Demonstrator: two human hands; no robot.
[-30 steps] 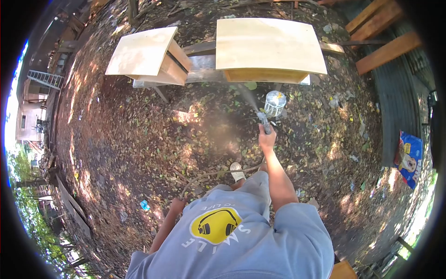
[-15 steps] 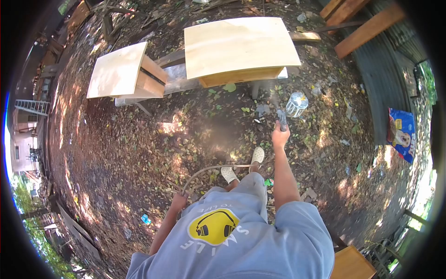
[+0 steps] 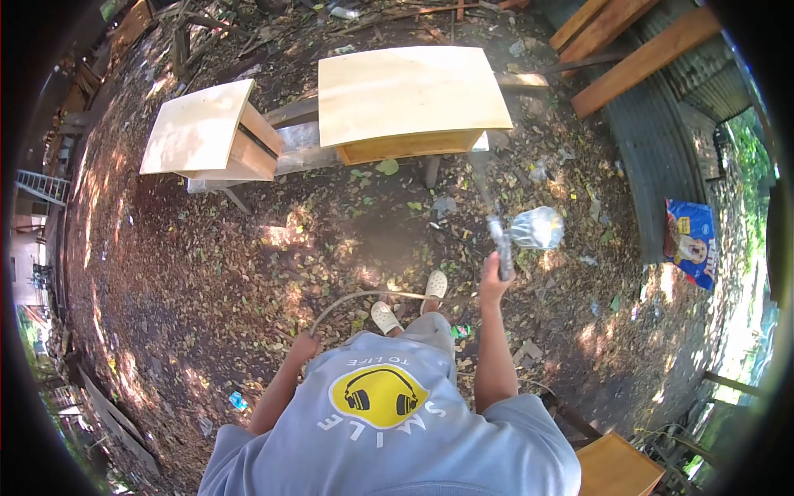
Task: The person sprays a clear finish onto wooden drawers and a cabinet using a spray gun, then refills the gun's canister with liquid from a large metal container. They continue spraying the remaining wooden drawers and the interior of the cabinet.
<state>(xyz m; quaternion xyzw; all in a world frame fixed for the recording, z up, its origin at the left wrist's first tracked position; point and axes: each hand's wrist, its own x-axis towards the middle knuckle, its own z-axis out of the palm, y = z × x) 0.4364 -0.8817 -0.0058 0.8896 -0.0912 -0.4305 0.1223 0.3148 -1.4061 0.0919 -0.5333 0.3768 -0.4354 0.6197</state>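
1. The left hand [image 3: 306, 345] is curled round a thin tan hose [image 3: 347, 299], which arcs rightward past the feet.
2. Farther right, the right hand [image 3: 495, 283] grips the handle of a grey metal spray gun [image 3: 504, 248], its fingers wrapped round it; how the trigger stands, I cannot tell.
3. A rounded translucent cup [image 3: 538, 228] sits just right of the gun, and faint mist trails from its far end.
4. Beyond, a smaller pale wooden box with a flat top [image 3: 198, 128] stands left on a low bench [image 3: 303, 147], and a wider pale wooden box with a flat top [image 3: 409, 93] stands right.
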